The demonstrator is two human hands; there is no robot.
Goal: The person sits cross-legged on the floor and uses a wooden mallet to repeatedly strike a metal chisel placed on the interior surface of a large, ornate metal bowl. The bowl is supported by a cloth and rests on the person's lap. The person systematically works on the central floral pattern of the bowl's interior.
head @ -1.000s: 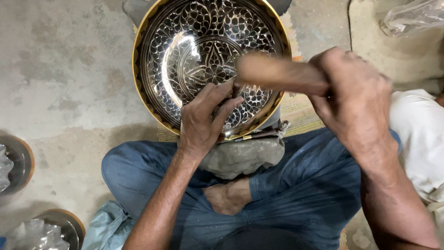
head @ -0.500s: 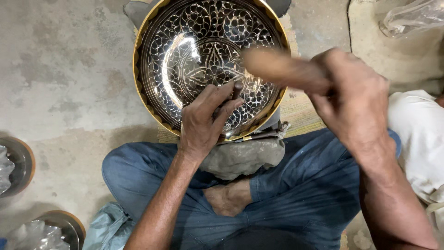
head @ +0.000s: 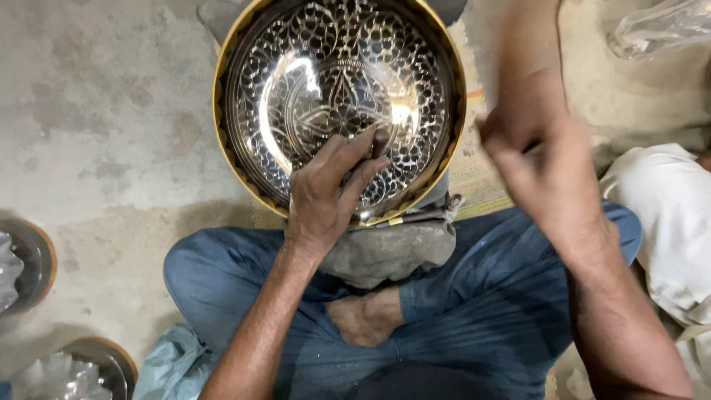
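Raised half a second ago with a wooden handle plainly seen above the bowl, the right hand [head: 544, 167] is now caught in heavy blur, smeared upward along the right rim – a swing is under way, and whether it is rising or falling cannot be told. Its fingers appear curled shut, but the handle is lost in the blur, so what is gripped there cannot be made out now.

At the left hand [head: 329, 189] the fingers [head: 348, 159] are pinched closed around a small dark punch [head: 380, 141], its upper end showing just above the fingertips and its lower end set against the patterned inner face of the large engraved metal bowl [head: 296, 96]. That hand has hardly shifted between frames.

The bowl, silver inside with a golden rim, is propped tilted on a grey stone block [head: 385, 252] between the crossed legs in blue trousers [head: 474, 318]. From the steady punch and the moving striking hand, chasing of the pattern is judged to be in mid-stroke – one blow among many

Further out, smaller dishes [head: 29, 259] lie on the concrete floor [head: 96, 126] at left
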